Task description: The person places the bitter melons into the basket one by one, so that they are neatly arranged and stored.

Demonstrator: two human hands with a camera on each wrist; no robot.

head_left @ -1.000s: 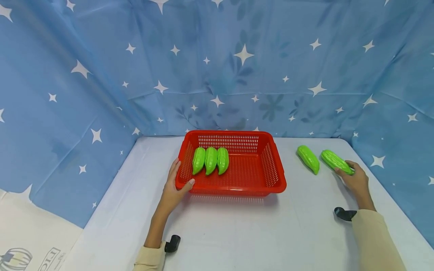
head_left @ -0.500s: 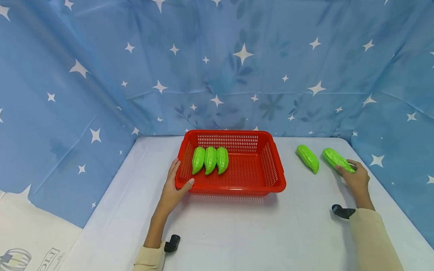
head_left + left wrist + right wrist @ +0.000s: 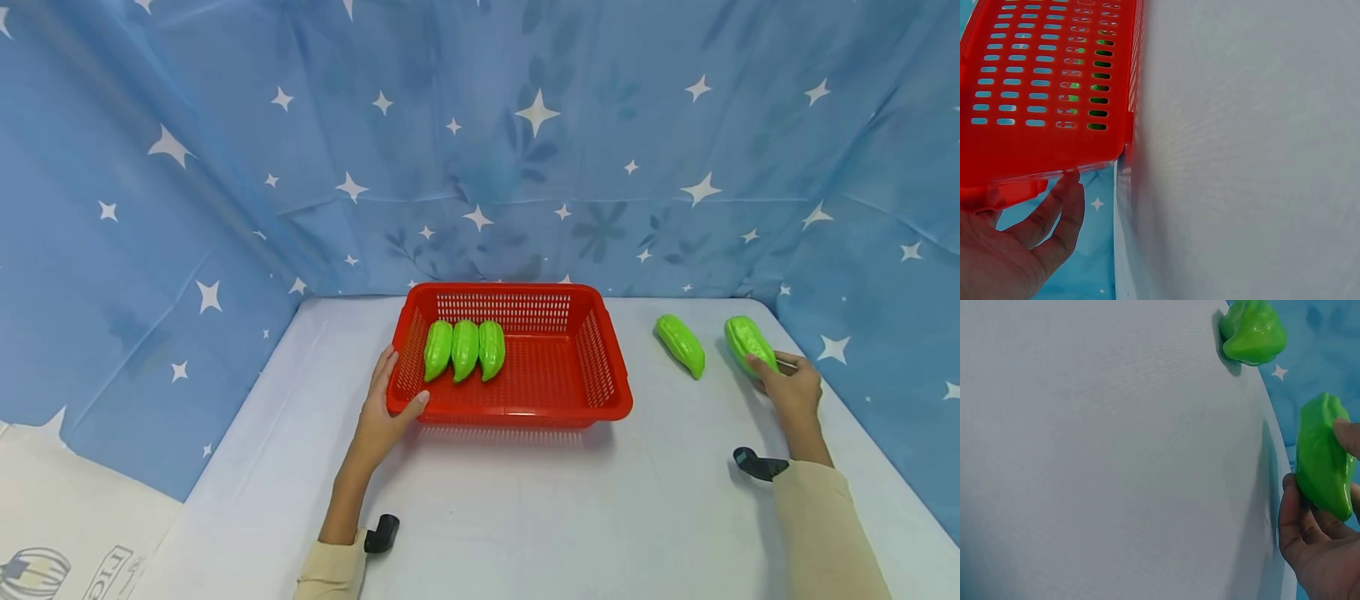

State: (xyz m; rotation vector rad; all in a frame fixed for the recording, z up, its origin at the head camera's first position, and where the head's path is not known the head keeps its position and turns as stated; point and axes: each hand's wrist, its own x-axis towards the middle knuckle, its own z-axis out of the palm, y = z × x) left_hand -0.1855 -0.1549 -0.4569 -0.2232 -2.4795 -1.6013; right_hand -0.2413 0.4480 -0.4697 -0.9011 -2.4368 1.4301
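Observation:
A red basket with slotted walls has several green bitter melons lying side by side in its left part. At its near left corner, my left hand holds the rim, thumb along the front and fingers on the left side. In the left wrist view, fingertips touch the red edge from outside. Far to the right, my right hand grips another bitter melon between thumb and fingers. The right wrist view has this melon raised off the tabletop, its tapered end toward the palm.
One loose bitter melon lies on the white table between the basket and my right hand. A blue star-patterned curtain stands behind the table and along both sides.
My right hand has lifted the bitter melon and turned it more upright, shifting it slightly right and away from the loose one. The left hand stays at the basket corner.

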